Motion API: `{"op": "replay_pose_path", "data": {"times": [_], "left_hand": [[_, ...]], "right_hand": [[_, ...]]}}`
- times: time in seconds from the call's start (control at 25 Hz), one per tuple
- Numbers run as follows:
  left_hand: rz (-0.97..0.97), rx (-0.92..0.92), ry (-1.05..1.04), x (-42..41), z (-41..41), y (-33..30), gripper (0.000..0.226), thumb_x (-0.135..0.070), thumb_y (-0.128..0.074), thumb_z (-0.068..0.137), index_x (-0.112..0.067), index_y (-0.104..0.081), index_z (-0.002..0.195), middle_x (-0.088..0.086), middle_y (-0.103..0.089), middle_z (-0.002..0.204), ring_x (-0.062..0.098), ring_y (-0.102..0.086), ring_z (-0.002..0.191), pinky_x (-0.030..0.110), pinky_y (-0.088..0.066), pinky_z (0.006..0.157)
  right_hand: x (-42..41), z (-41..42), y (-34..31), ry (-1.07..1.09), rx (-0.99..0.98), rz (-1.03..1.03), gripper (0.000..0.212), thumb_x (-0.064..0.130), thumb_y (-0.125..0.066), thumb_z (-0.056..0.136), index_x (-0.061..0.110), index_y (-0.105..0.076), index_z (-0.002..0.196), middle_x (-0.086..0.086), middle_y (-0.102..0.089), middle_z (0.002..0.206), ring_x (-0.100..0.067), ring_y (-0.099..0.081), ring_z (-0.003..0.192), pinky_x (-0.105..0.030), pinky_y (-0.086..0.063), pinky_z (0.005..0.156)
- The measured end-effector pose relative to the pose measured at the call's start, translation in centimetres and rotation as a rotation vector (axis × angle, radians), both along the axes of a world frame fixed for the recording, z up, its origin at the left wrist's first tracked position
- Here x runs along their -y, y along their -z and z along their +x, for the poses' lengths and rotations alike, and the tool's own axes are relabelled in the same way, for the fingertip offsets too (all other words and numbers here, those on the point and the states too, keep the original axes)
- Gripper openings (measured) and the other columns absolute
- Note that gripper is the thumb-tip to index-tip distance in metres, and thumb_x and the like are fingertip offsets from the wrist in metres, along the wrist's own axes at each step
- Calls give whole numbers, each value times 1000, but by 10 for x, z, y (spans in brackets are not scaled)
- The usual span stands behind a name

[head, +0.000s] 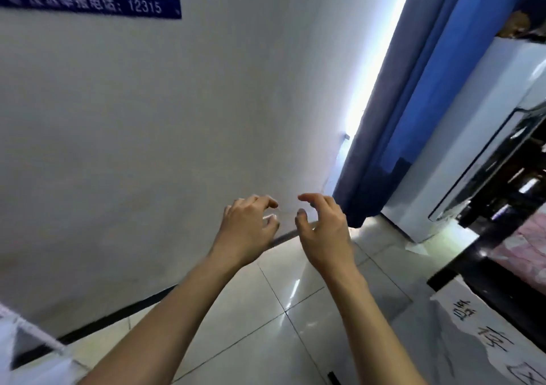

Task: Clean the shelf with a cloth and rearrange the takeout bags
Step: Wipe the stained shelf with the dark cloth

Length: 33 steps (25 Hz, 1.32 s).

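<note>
Both my bare arms reach forward over a tiled floor toward a white wall. My left hand [246, 231] has its fingers curled and apart, holding nothing. My right hand [323, 231] is beside it, fingers and thumb spread in a loose claw, also holding nothing. The two hands are a small gap apart, not touching. A dark shelf frame [478, 249] shows at the right edge, with a pinkish surface behind it. No cloth is in view. A white bag with a cord handle [29, 352] shows at the lower left corner.
A white wall [177, 119] with a blue notice strip [88, 2] fills the left. A blue curtain [413, 104] hangs at the doorway, a white appliance [478, 136] to its right. A white handwritten paper sign [487, 334] sits low right. The glossy tiled floor [280, 311] lies below.
</note>
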State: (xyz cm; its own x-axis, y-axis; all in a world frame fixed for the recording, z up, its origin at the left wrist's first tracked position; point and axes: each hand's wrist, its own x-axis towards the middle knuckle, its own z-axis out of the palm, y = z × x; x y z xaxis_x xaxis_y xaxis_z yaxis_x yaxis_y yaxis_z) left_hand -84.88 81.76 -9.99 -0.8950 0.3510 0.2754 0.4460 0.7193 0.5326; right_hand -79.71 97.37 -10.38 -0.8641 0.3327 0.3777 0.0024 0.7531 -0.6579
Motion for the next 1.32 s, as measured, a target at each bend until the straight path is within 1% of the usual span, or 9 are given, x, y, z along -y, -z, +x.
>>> {"op": "replay_pose_path", "data": {"times": [0.12, 0.24, 0.36, 0.44, 0.84, 1.0, 1.16, 1.24, 1.32], "left_hand": [[6, -7, -98, 62, -28, -5, 30, -38, -47, 98, -31, -56, 126, -8, -60, 128, 15, -50, 120, 36, -36, 103], [8, -27, -195, 127, -49, -8, 30, -37, -47, 97, -32, -56, 124, -8, -61, 127, 16, -50, 120, 36, -36, 101], [12, -43, -308, 193, -61, -7, 28, -36, -49, 95, -32, -57, 123, -10, -61, 124, 15, -50, 118, 32, -34, 98], [14, -37, -394, 233, -64, -5, 29, -35, -50, 95, -32, -57, 123, -10, -61, 125, 16, -50, 118, 34, -35, 99], [17, -44, -870, 395, -59, 11, 29, -34, -55, 94, -29, -59, 122, -8, -63, 125, 18, -54, 116, 35, -40, 96], [11, -55, -1110, 436, -54, 15, 30, -35, -58, 93, -27, -60, 122, -7, -64, 125, 18, -54, 118, 34, -37, 99], [7, -39, -1306, 459, -46, 18, 29, -36, -62, 93, -28, -60, 121, -7, -66, 123, 18, -56, 115, 38, -47, 100], [8, -41, -1425, 464, -37, 21, 32, -39, -65, 91, -26, -63, 120, -4, -69, 121, 18, -61, 111, 36, -52, 98], [14, -38, -1539, 467, -26, 26, 31, -38, -67, 90, -25, -65, 117, -4, -71, 118, 18, -63, 108, 30, -50, 98]], "right_hand": [[61, -46, 0, -127, 6, 1, 27, 31, -57, 99, 32, -58, 126, 7, -59, 132, -18, -55, 119, -34, -49, 99], [124, -84, -1, -222, -12, 15, 27, 31, -57, 98, 32, -59, 125, 8, -60, 129, -17, -55, 118, -30, -45, 97], [188, -114, -2, -344, -22, 5, 27, 31, -56, 98, 31, -60, 124, 10, -60, 125, -15, -55, 118, -34, -46, 101], [231, -131, -2, -445, -10, 2, 28, 32, -56, 97, 32, -59, 125, 10, -59, 124, -15, -54, 119, -37, -47, 102], [420, -195, 4, -934, 4, 6, 28, 24, -60, 97, 26, -63, 125, 3, -61, 121, -21, -58, 112, -41, -48, 99], [484, -215, 10, -1167, 18, 3, 30, 20, -61, 96, 23, -64, 126, 1, -62, 124, -20, -60, 114, -42, -47, 101], [537, -230, 16, -1391, 13, -20, 27, 15, -64, 94, 18, -67, 120, -3, -66, 119, -23, -64, 108, -44, -50, 96], [559, -230, 20, -1503, 54, -35, 25, 19, -65, 95, 20, -67, 119, -1, -66, 117, -21, -64, 106, -41, -52, 95], [582, -227, 26, -1610, 77, -11, 24, 23, -64, 95, 23, -66, 119, 3, -64, 116, -16, -62, 106, -38, -52, 96]]}}
